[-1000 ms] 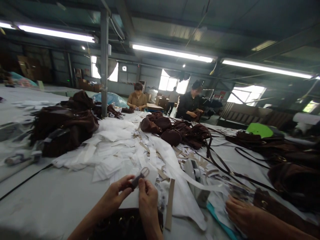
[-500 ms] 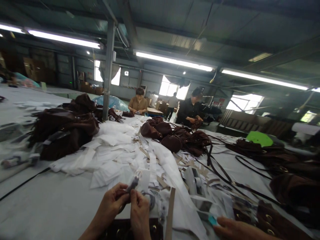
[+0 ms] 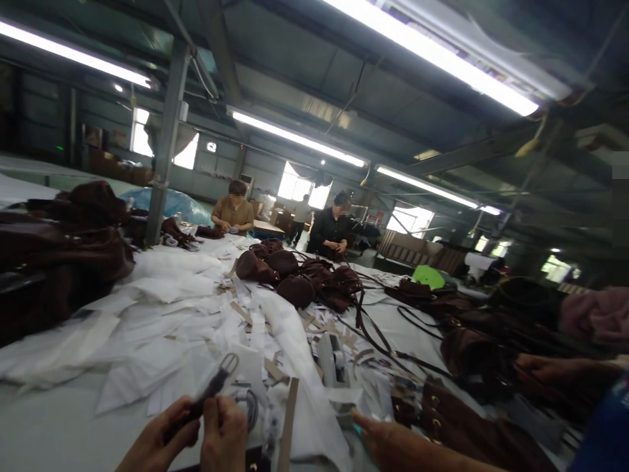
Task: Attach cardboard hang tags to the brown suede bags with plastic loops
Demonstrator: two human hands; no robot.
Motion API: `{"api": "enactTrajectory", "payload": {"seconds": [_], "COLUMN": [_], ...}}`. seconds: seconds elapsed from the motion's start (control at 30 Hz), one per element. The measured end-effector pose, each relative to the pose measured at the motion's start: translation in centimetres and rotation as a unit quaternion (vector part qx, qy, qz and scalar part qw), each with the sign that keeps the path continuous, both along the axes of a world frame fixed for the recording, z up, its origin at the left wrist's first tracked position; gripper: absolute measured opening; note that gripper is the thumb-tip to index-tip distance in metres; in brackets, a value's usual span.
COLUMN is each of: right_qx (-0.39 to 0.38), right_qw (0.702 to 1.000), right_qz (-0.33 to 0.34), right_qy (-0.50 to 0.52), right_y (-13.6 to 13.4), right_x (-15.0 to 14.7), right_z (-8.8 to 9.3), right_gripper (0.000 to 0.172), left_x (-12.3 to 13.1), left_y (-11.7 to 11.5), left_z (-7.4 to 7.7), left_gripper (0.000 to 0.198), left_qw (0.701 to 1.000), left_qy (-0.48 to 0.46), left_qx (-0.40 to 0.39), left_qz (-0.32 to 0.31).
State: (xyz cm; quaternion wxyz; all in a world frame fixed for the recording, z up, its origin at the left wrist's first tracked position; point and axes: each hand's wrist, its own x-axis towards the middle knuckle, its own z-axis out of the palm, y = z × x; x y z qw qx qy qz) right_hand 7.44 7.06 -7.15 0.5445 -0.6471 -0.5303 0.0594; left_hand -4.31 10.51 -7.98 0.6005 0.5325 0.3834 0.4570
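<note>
My left hand (image 3: 167, 429) is closed around a short dark strap with a metal buckle (image 3: 219, 380), whose buckle end points up and away from me. Close beside it, my right hand (image 3: 223, 429) has its fingers pinched at the strap's near side. Below my hands, part of a dark brown leather piece with a gold eyelet (image 3: 255, 461) shows at the bottom edge. Just right of my right hand lie a grey roll (image 3: 249, 408) and a tan strip (image 3: 289, 423).
At the right, a co-worker's hand (image 3: 388, 440) and other hand (image 3: 545, 368) reach in over brown bags. A tape dispenser (image 3: 331, 360), white paper sheets (image 3: 167, 308) and more brown bags (image 3: 295, 288) cover the table. Two people stand at its far side.
The view has swung to the right, so most things sit further left. A co-worker's second arm and blue sleeve have come into sight. The strap's buckle shows more plainly between my hands.
</note>
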Motion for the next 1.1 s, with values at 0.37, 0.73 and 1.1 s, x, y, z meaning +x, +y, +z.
{"api": "enactTrajectory", "payload": {"seconds": [0.37,0.73,1.1], "right_qx": [-0.084,0.086,0.15], "right_qw": [0.993,0.987,0.935], "right_qz": [0.086,0.044,0.018], "right_qy": [0.012,-0.126,-0.321], "right_y": [-1.5,-1.8,0.7], "right_x": [-0.2,1.6,1.4], "right_z": [2.8,1.7,2.2], "right_gripper": [0.035,0.025,0.018], "left_x": [-0.8,0.2,-1.1], "left_y": [-1.7,-0.9,-0.1], "left_z": [4.3,3.2,3.8], "left_gripper": [0.034,0.039,0.031], "left_qw": [0.998,0.995,0.995], "left_qy": [-0.011,-0.088,-0.036], "left_qx": [0.027,-0.024,0.042], "left_qz": [-0.054,-0.04,-0.082]}}
